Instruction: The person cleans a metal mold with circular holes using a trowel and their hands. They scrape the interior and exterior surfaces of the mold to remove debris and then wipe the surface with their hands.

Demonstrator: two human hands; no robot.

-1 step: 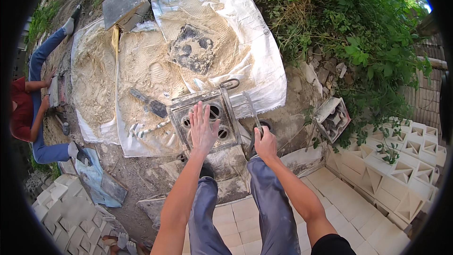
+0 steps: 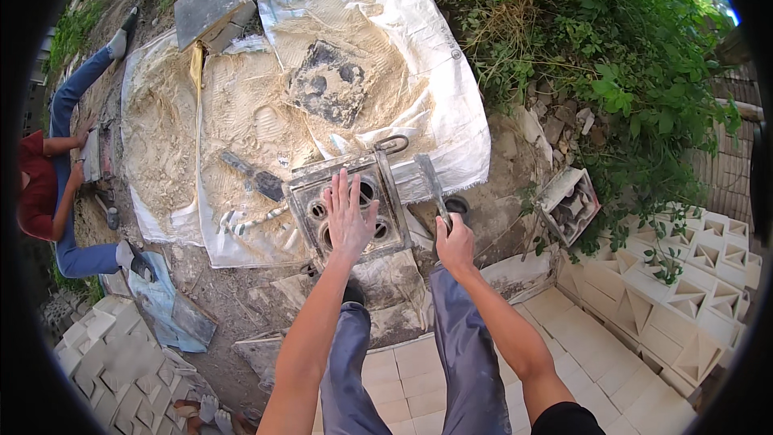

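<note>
A square metal mould [image 2: 299, 190] with several round holes sits on the ground in front of me, dusty with powder. Over its middle my left hand [image 2: 349, 221] lies flat with fingers extended, hiding part of the holes; whether it presses on the plate I cannot tell. My right hand [image 2: 456, 244], just right of the mould, grips the lower end of a flat metal bar [image 2: 429, 176]. The bar points away from me, apart from the mould's side. A looped metal handle [image 2: 393, 143] stands at the mould's far right corner.
White sacking [image 2: 467, 133] under pale powder spreads beyond the mould, bearing a dark block [image 2: 326, 84] and a trowel-like tool [image 2: 256, 178]. Cream patterned blocks [image 2: 660, 290] are stacked at right. Another person in a red shirt [image 2: 39, 185] works at far left. Leafy plants [image 2: 564, 32] crowd the far right.
The metal bar has turned in my right hand, so more of its flat face shows. My right knee has shifted slightly right. The left hand has barely moved.
</note>
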